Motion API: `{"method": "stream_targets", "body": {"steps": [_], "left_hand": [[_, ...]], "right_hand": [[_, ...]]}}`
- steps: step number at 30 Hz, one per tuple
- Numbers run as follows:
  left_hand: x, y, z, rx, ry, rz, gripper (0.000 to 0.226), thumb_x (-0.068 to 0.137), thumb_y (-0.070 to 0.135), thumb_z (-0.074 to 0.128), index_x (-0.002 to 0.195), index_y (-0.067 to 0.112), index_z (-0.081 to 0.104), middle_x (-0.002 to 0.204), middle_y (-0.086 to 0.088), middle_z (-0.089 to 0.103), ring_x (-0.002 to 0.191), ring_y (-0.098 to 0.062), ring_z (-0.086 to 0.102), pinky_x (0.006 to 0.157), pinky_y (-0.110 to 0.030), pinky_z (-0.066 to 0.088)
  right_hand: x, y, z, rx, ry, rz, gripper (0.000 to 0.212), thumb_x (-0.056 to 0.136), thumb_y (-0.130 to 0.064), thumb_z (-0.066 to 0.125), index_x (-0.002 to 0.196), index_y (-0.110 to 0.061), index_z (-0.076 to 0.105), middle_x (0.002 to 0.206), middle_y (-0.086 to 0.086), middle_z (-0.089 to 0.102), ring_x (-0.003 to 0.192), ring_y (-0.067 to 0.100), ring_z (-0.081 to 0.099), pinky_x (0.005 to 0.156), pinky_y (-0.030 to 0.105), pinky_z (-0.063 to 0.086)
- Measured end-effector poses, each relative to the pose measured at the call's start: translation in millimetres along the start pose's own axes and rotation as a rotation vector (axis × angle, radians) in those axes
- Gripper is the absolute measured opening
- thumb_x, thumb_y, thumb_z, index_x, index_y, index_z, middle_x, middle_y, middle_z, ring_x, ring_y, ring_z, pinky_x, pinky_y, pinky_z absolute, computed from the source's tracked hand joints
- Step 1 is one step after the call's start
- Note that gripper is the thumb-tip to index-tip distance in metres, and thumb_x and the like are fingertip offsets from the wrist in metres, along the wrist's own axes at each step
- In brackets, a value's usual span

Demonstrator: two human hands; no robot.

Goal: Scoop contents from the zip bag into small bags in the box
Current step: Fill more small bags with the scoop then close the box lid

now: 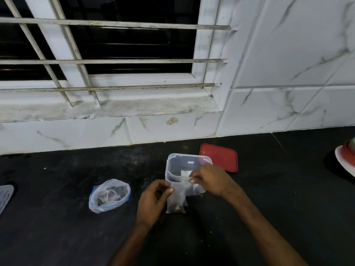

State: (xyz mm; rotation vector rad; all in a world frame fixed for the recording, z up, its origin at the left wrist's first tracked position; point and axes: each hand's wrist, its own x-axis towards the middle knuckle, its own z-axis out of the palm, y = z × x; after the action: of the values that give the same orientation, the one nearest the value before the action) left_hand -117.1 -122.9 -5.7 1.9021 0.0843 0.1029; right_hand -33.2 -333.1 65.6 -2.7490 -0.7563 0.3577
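A small clear bag point(176, 200) with a little brown content at its bottom hangs in front of the clear plastic box point(173, 160) on the black counter. My left hand point(153, 200) pinches the bag's top left edge. My right hand point(209, 179) pinches its top right edge, over the box's near rim. More small bags lie inside the box. The zip bag point(109, 195), clear with a blue seal strip, sits open and crumpled to the left, apart from both hands.
The box's red lid point(221, 157) lies flat behind and right of the box. A white and red dish point(345, 160) shows at the right edge, a grey ridged mat point(5, 196) at the left edge. A marble wall and barred window rise behind the counter.
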Motion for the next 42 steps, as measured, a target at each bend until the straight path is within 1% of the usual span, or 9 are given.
{"method": "stream_targets", "body": {"steps": [6, 12, 17, 21, 26, 30, 35, 39, 42], "left_hand": [[9, -34, 10, 0.184, -0.104, -0.118, 0.047, 0.075, 0.035, 0.079, 0.115, 0.042, 0.055, 0.118, 0.021, 0.057, 0.106, 0.004, 0.059, 0.093, -0.029, 0.053], [3, -33, 31, 0.22, -0.238, -0.171, 0.078, 0.064, 0.05, 0.078, 0.131, 0.048, 0.038, 0.124, 0.027, 0.049, 0.115, 0.002, 0.048, 0.097, -0.027, 0.044], [14, -42, 30, 0.148, -0.125, -0.264, 0.095, 0.068, 0.032, 0.083, 0.144, 0.036, 0.027, 0.128, 0.024, 0.045, 0.12, -0.001, 0.046, 0.104, -0.03, 0.042], [16, -51, 30, 0.107, -0.166, -0.31, 0.066, 0.078, 0.026, 0.077, 0.132, 0.04, 0.042, 0.115, 0.021, 0.065, 0.103, 0.001, 0.063, 0.094, -0.036, 0.054], [9, -51, 34, 0.206, -0.183, -0.186, 0.018, 0.084, 0.019, 0.072, 0.095, 0.033, 0.067, 0.094, 0.012, 0.067, 0.088, 0.002, 0.064, 0.083, -0.023, 0.054], [1, -40, 33, 0.104, -0.178, -0.154, 0.022, 0.08, 0.01, 0.073, 0.08, 0.029, 0.064, 0.084, 0.002, 0.066, 0.08, -0.002, 0.064, 0.071, -0.021, 0.049], [-1, -24, 30, -0.058, -0.045, -0.151, 0.011, 0.079, 0.012, 0.075, 0.08, 0.019, 0.066, 0.079, -0.003, 0.072, 0.075, -0.014, 0.069, 0.069, -0.035, 0.057], [4, -4, 23, -0.19, -0.062, -0.135, 0.012, 0.081, 0.01, 0.075, 0.092, 0.01, 0.069, 0.088, -0.006, 0.075, 0.084, -0.019, 0.072, 0.075, -0.039, 0.06], [9, 4, 16, -0.256, -0.071, -0.125, 0.017, 0.08, 0.009, 0.074, 0.097, 0.009, 0.07, 0.095, -0.006, 0.074, 0.092, -0.019, 0.071, 0.077, -0.036, 0.06]], "right_hand": [[32, 36, -5, -0.179, 0.197, 0.164, 0.021, 0.092, -0.017, 0.054, 0.105, -0.023, 0.07, 0.093, 0.005, 0.073, 0.084, 0.027, 0.069, 0.066, 0.03, 0.049], [39, 60, 45, -0.118, -0.238, 0.25, 0.029, 0.097, -0.017, 0.049, 0.115, -0.003, 0.067, 0.117, 0.012, 0.067, 0.104, 0.026, 0.062, 0.09, 0.028, 0.047], [53, 50, 23, 0.021, -0.102, 0.195, 0.025, 0.092, -0.011, 0.052, 0.108, -0.008, 0.071, 0.112, 0.007, 0.071, 0.103, 0.024, 0.065, 0.092, 0.031, 0.049], [33, 35, 17, 0.216, 0.166, 0.158, 0.022, 0.094, -0.014, 0.057, 0.107, -0.013, 0.074, 0.111, 0.0, 0.073, 0.101, 0.015, 0.066, 0.091, 0.025, 0.049], [3, 2, 32, 0.241, -0.008, 0.071, 0.032, 0.088, -0.029, 0.069, 0.117, -0.016, 0.068, 0.119, 0.0, 0.066, 0.103, 0.012, 0.061, 0.093, 0.033, 0.051], [-11, -4, 35, 0.061, -0.089, 0.029, 0.051, 0.083, -0.044, 0.069, 0.129, -0.024, 0.059, 0.129, -0.006, 0.056, 0.118, 0.012, 0.052, 0.097, 0.035, 0.047], [-27, -20, 25, 0.189, -0.112, -0.005, 0.052, 0.075, -0.071, 0.058, 0.108, -0.032, 0.065, 0.098, -0.011, 0.069, 0.086, 0.003, 0.062, 0.076, 0.034, 0.054], [-20, -18, 9, 0.077, -0.023, -0.046, 0.022, 0.092, -0.031, 0.06, 0.111, -0.028, 0.071, 0.107, -0.005, 0.072, 0.099, 0.011, 0.064, 0.087, 0.025, 0.049], [-10, -6, -2, 0.088, 0.014, -0.064, 0.02, 0.094, -0.023, 0.062, 0.11, -0.022, 0.074, 0.107, -0.006, 0.074, 0.091, 0.002, 0.064, 0.076, 0.004, 0.037]]}}
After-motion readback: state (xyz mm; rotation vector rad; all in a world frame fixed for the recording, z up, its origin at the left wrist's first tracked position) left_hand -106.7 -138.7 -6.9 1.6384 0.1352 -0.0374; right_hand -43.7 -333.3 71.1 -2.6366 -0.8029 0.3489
